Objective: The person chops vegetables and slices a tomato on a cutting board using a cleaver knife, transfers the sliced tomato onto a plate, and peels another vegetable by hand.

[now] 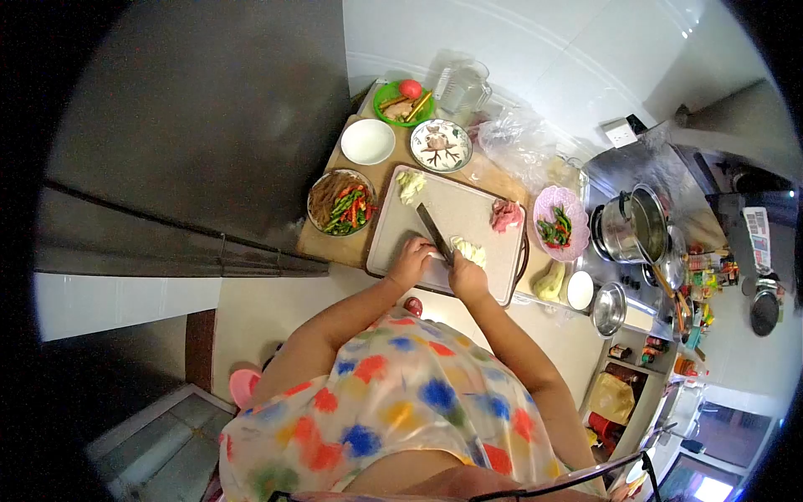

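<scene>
My right hand (pixel 468 278) grips the handle of a kitchen knife (pixel 435 230), its dark blade pointing away from me and to the left over the cutting board (pixel 397 234). Close to the blade, my left hand (pixel 412 261) rests on the board with its fingers curled together. Something pale shows at its fingertips, too small to name. Pale sliced pieces (pixel 470 250) lie just beyond my right hand. A second pile of pale slices (pixel 410 186) sits at the board's far left corner, and pink raw meat (pixel 505 215) at its right side.
Left of the board stand a bowl of peppers and brown strips (pixel 341 203) and a white bowl (pixel 368 141). Behind are an owl-patterned plate (pixel 441 145), a green basket (pixel 403 103) and a clear jug (pixel 464 88). On the right are a pink basket (pixel 560 222) and a steel pot (pixel 633 226).
</scene>
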`<control>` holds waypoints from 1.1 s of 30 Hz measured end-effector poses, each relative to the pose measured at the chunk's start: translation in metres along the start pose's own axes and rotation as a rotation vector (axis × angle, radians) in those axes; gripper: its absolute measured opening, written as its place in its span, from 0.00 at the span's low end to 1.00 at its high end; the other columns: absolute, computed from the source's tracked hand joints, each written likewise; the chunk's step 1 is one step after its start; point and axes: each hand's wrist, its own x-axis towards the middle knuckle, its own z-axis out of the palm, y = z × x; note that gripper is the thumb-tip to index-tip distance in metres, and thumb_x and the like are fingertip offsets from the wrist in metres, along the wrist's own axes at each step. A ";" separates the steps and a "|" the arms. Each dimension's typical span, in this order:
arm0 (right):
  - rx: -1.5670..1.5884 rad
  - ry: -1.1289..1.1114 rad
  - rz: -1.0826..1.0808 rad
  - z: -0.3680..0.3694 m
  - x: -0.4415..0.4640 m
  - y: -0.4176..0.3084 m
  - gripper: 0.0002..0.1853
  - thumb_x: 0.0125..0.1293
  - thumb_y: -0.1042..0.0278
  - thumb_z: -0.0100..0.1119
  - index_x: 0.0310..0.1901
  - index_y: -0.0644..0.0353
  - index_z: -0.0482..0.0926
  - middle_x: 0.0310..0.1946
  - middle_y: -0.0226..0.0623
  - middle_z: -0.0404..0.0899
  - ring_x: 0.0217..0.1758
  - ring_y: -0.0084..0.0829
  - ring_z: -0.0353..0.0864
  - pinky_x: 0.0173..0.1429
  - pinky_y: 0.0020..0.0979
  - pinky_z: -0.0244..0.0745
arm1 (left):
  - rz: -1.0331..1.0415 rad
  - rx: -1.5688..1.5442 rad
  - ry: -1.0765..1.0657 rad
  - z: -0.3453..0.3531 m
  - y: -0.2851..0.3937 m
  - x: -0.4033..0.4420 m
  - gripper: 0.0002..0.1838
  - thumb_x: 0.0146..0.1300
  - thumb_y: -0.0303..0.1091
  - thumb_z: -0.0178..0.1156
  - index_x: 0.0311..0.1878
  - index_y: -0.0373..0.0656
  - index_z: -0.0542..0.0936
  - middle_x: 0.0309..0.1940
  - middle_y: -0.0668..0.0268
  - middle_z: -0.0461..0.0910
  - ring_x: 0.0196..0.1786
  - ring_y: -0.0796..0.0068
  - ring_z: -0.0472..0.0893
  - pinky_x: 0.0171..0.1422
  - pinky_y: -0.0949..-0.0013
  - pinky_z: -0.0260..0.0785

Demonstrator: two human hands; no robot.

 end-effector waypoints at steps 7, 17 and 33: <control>-0.045 -0.028 0.060 0.001 0.001 -0.012 0.15 0.58 0.71 0.52 0.48 0.62 0.70 0.29 0.55 0.80 0.34 0.52 0.82 0.39 0.48 0.77 | 0.099 0.212 -0.220 -0.033 -0.001 0.011 0.15 0.52 0.25 0.59 0.44 0.50 0.83 0.45 0.64 0.76 0.50 0.59 0.73 0.57 0.61 0.67; 0.060 0.028 0.193 -0.009 0.008 0.017 0.19 0.59 0.68 0.56 0.52 0.61 0.69 0.30 0.57 0.79 0.35 0.56 0.80 0.41 0.51 0.74 | 0.174 0.164 -0.101 -0.025 -0.016 0.006 0.13 0.54 0.29 0.57 0.42 0.51 0.83 0.43 0.69 0.76 0.52 0.63 0.72 0.58 0.60 0.66; 0.031 -0.148 0.025 -0.039 -0.009 -0.013 0.11 0.60 0.72 0.47 0.44 0.61 0.70 0.27 0.55 0.79 0.32 0.55 0.81 0.37 0.51 0.75 | 0.157 0.260 -0.180 -0.029 -0.010 0.008 0.15 0.54 0.28 0.55 0.46 0.49 0.82 0.47 0.71 0.79 0.54 0.61 0.72 0.61 0.63 0.66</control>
